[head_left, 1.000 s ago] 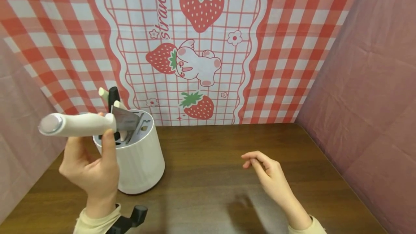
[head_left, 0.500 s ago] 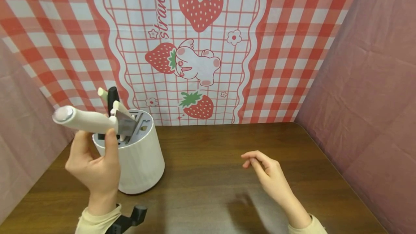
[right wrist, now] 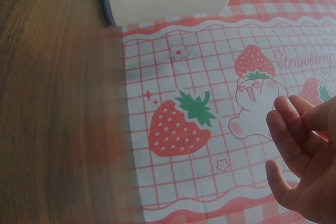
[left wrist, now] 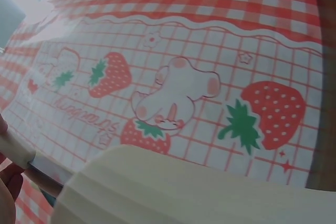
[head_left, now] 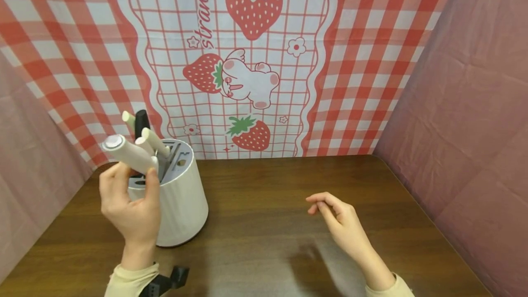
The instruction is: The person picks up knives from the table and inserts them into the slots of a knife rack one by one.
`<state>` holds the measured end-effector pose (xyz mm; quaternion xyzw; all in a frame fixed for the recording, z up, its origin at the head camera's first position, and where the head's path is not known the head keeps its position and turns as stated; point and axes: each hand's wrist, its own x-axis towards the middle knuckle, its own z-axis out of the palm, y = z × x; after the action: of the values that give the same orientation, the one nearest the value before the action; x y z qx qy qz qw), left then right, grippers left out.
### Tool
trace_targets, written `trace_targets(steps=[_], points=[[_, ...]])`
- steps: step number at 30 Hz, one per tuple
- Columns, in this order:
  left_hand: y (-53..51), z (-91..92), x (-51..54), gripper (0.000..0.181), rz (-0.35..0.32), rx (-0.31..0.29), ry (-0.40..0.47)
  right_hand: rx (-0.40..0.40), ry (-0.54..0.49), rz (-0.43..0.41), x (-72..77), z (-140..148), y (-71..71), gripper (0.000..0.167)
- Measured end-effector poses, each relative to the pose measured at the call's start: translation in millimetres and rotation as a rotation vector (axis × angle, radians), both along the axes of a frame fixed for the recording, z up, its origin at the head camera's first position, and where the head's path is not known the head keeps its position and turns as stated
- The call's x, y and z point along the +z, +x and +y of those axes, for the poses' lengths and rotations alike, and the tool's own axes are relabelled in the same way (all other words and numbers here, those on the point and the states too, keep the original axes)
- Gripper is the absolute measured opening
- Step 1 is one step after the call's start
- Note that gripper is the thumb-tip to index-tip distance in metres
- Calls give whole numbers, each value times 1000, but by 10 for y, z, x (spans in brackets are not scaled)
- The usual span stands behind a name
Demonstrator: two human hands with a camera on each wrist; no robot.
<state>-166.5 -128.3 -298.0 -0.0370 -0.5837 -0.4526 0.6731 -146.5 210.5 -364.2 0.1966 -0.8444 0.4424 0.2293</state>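
Note:
A white-handled knife (head_left: 131,154) is in my left hand (head_left: 132,205), which grips the handle with thumb and fingers near the blade end. Its handle leans up to the left. The blade (head_left: 162,165) slants down at the top of the white round knife block (head_left: 183,214); how far it is inserted I cannot tell. In the left wrist view the knife handle (left wrist: 17,149) shows at the lower left. My right hand (head_left: 342,221) hangs over the table with loosely bent fingers and nothing in it; the right wrist view shows the same hand (right wrist: 310,145).
Other handles stand in the block: a black handle (head_left: 142,123), a pale green one (head_left: 129,119) and cream ones (head_left: 153,137). A strawberry-print cloth (head_left: 247,81) hangs behind the brown wooden table (head_left: 255,223). Pinkish cloths (head_left: 466,104) flank both sides.
My left hand has moved right, turning the knife so its handle tilts more upright and its blade points further down at the block. The right hand has stayed put.

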Motion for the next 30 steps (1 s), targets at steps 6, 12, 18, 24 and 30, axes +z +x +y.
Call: trace_targets(steps=[6, 12, 18, 24, 30], points=[[18, 59, -6, 29, -29, 13, -5, -5, 0, -6, -9, 6, 3, 18], [-26, 43, -57, 29, -21, -22, 17, -8, 0, -15, -10, 11, 4, 19], [-3, 87, -64, 30, -45, -55, 62, -9, 1, -16, -11, 15, 1, 18], [-39, 110, -120, 30, -70, -48, 68, -7, -1, -13, -15, 25, -5, 19], [-84, 91, -179, 31, -67, -13, 61, -4, -4, -17, -14, 33, 9, 20]])
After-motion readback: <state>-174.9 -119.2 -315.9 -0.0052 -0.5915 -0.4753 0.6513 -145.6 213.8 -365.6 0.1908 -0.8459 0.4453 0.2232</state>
